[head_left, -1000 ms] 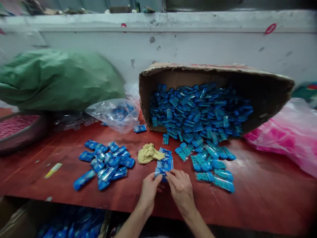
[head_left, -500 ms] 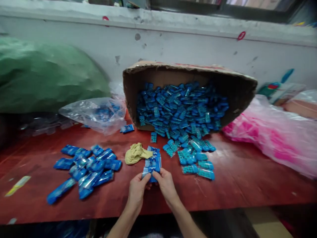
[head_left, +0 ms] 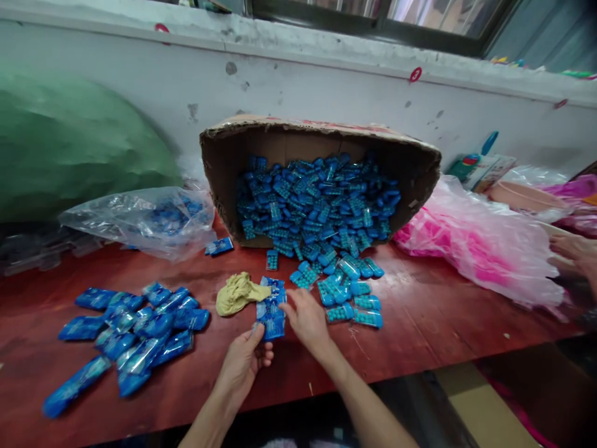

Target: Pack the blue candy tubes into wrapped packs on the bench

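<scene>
While the left hand (head_left: 242, 361) pinches a blue packet strip (head_left: 270, 311), the right hand (head_left: 305, 317) hovers loose-fingered.
Both sit just before the tipped cardboard box (head_left: 233, 134) (blue packs spilling) on the desk (head_left: 443, 336).

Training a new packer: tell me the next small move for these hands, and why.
Probably the right hand reaches to the loose blue blister packs just beside it: it hangs open over the table, while the left hand pinches the stack of blue wrappers.
</scene>
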A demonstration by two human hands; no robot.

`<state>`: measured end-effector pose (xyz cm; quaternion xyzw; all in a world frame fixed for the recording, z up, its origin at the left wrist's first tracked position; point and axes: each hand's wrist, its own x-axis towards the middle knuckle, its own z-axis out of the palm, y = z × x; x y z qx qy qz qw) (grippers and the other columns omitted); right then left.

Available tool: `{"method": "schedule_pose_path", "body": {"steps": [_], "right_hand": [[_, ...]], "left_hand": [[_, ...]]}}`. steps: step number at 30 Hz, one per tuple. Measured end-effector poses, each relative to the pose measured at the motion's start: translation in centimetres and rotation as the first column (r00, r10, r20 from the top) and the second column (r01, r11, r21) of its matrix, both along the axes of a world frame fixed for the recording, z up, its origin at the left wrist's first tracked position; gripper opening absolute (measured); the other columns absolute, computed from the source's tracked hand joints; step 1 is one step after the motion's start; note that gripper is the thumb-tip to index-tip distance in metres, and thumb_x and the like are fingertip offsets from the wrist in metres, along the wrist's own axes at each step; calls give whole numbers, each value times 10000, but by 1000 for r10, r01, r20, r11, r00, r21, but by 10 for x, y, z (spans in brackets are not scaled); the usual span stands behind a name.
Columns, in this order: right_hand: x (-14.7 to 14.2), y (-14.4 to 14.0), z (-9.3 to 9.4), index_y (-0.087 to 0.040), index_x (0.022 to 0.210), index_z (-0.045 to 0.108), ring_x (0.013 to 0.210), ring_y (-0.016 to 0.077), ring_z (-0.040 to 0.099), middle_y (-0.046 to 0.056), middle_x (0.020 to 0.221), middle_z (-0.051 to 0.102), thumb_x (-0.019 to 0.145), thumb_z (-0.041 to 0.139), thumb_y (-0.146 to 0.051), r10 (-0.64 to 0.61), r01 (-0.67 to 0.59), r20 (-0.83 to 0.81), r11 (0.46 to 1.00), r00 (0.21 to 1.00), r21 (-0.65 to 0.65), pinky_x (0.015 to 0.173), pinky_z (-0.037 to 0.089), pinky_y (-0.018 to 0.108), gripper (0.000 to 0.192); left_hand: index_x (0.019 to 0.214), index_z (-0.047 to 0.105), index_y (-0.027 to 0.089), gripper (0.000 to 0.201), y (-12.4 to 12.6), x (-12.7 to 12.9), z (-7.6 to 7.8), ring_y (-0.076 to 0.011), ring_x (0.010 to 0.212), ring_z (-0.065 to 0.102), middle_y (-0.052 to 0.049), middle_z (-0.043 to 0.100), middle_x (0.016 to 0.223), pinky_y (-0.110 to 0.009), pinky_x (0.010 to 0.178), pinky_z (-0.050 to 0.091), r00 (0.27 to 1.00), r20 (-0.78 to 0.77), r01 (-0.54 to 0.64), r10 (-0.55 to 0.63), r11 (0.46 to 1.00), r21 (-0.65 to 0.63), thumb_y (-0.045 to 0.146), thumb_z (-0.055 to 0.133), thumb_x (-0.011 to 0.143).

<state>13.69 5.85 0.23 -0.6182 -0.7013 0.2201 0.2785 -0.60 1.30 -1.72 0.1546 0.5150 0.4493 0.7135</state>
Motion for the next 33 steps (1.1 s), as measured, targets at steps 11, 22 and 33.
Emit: {"method": "schedule_pose_path", "body": {"steps": [11,22,33], "right_hand": [[21,31,-7,-205,1183,475,882,268,597,135,1075,552,738,511,-125,36,9,280,987,959,-159,731,438,353,453],[25,-8,3,-186,1210,340,400,102,504,-103,498,460,663,495,-218,-299,-178,-780,870,549,-459,384,501,247,569],[16,-29,2,-203,1096,402,463,81,557,-52,699,554,643,655,-230,-305,-243,-866,875,396,-420,360,506,200,519]], "left_hand": [[606,458,158,228,-9,-9,6,-96,353,503,7,532,402,-166,326,376,991,131,-2,27,983,-182,274,554,777],[701,497,149,162,-8,-4,-1,-109,390,546,-9,572,438,-168,356,410,990,101,-83,97,987,-137,278,540,788],[699,543,134,326,-11,-5,-10,-111,425,547,-10,581,447,-184,388,417,999,33,-28,27,999,40,431,665,641]]}}
